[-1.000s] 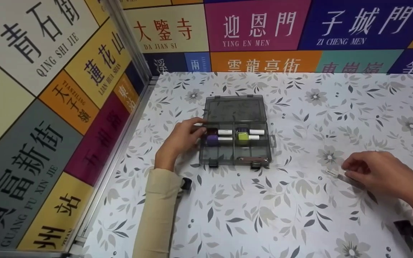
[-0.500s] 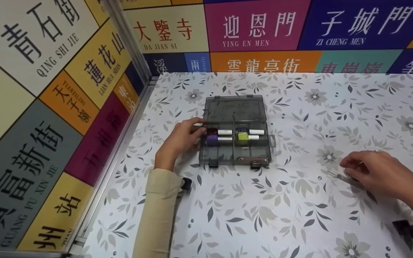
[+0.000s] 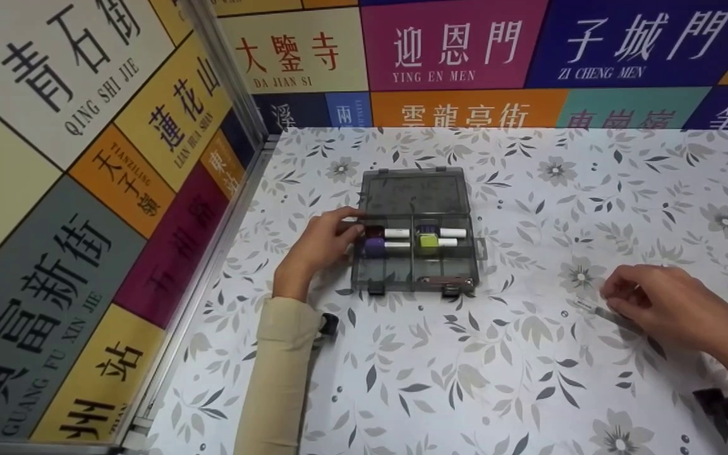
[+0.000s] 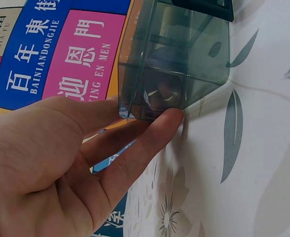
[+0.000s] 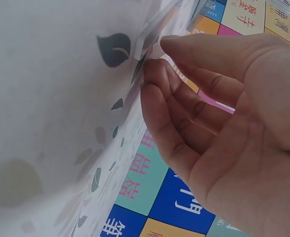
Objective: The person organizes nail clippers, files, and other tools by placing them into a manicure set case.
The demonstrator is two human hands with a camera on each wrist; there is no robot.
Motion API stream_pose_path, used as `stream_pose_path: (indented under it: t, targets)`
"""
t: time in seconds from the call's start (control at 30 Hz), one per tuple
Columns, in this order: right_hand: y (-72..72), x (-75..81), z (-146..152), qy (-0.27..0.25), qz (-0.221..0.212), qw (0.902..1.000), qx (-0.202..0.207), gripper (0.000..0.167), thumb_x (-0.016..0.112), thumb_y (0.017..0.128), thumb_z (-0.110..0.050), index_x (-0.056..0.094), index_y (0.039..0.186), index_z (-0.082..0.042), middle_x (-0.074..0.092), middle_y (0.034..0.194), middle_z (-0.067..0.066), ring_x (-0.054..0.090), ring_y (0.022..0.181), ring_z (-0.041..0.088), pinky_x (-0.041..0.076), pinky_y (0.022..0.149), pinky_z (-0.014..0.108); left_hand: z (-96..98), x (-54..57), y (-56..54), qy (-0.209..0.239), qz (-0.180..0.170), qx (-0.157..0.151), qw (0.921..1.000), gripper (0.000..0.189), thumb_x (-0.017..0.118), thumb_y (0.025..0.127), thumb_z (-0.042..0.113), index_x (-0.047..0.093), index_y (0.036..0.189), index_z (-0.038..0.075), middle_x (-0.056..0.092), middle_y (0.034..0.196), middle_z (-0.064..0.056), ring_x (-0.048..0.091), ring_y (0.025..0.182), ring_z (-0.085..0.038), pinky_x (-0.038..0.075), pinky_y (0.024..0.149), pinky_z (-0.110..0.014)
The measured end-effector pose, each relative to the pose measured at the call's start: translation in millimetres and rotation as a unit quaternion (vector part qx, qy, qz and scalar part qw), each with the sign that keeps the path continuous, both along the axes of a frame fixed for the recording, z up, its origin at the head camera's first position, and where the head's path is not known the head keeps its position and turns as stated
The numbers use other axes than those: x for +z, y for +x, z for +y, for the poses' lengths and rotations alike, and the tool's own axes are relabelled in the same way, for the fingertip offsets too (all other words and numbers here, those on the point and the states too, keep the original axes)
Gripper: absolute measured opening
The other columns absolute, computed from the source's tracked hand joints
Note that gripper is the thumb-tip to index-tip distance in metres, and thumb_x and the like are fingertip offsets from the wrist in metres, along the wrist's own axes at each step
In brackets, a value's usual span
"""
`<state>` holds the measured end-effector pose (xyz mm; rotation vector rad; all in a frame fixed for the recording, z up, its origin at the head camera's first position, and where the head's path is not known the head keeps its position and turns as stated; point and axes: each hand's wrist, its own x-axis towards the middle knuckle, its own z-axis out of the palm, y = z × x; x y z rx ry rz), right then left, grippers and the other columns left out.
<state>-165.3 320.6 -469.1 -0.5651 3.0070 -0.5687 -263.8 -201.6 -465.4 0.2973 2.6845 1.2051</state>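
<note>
A smoky see-through divided case point(image 3: 382, 272) lies with its lid point(image 3: 414, 193) folded back. Inside are a dark red nail polish bottle point(image 3: 375, 232), a purple one point(image 3: 375, 247), a dark blue one point(image 3: 427, 229) and a yellow-green one point(image 3: 428, 243), all white-capped. Nail clippers point(image 3: 446, 280) sit in its front right compartment. My left hand point(image 3: 320, 243) touches the case's left side near the hinge, fingers fairly straight against the wall point(image 4: 206, 52). To the right, my right hand point(image 3: 664, 309) pinches one end of a slim clear strip point(image 3: 584, 305) low over the table.
The table point(image 3: 465, 385) wears a white cloth with grey leaves and flowers. Coloured panels with lettering form a wall point(image 3: 452, 44) behind it and another wall point(image 3: 86, 253) along the left. A black wrist strap piece point(image 3: 329, 324) shows beside the left sleeve point(image 3: 279, 373).
My right hand shifts very slightly at the clear strip, its fingertips moving a little left and back. The left hand and the case stay in place.
</note>
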Motion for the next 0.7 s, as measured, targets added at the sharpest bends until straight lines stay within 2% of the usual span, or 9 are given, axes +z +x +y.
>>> stream_pose_path:
  t: [0.13, 0.37, 0.6, 0.7]
  targets:
    - [0.9, 1.5, 0.0, -0.002, -0.003, 1.0, -0.002, 0.018, 0.086, 0.091, -0.007, 0.074, 0.091, -0.02, 0.072, 0.082, -0.012, 0.059, 0.074, -0.006, 0.052, 0.067, 0.022, -0.4, 0.2, -0.6, -0.007, 0.004, -0.002, 1.0, 0.036, 0.062, 0.112, 0.021, 0.066, 0.148, 0.017, 0.077, 0.134, -0.014, 0.076, 0.12, -0.022, 0.062, 0.097, -0.041]
    - [2.5, 3.6, -1.0, -0.005, -0.009, 0.9999, -0.008, 0.02, 0.084, 0.092, -0.005, 0.071, 0.089, -0.019, 0.07, 0.08, -0.01, 0.059, 0.072, -0.005, 0.051, 0.065, 0.022, -0.2, 0.1, -0.6, -0.008, 0.006, 0.0, 1.0, 0.037, 0.062, 0.112, 0.021, 0.065, 0.149, 0.017, 0.077, 0.134, -0.014, 0.077, 0.119, -0.023, 0.062, 0.097, -0.041]
    - [4.6, 3.6, -1.5, -0.017, 0.01, 0.9998, 0.009, 0.025, 0.087, 0.087, -0.002, 0.07, 0.084, -0.021, 0.066, 0.074, -0.014, 0.056, 0.068, -0.007, 0.05, 0.062, 0.019, 0.2, 0.5, 0.1, -0.001, -0.001, -0.003, 1.0, 0.039, 0.062, 0.112, 0.02, 0.064, 0.151, 0.015, 0.077, 0.133, -0.015, 0.077, 0.117, -0.023, 0.065, 0.087, -0.039]
    - [4.7, 3.3, -1.7, -0.022, 0.007, 0.9996, 0.015, 0.023, 0.089, 0.086, -0.004, 0.073, 0.085, -0.019, 0.067, 0.075, -0.014, 0.056, 0.068, -0.008, 0.051, 0.062, 0.019, 0.2, 0.5, 0.0, -0.003, -0.001, -0.004, 1.0, 0.039, 0.061, 0.113, 0.02, 0.063, 0.151, 0.015, 0.077, 0.133, -0.015, 0.077, 0.118, -0.023, 0.065, 0.085, -0.038]
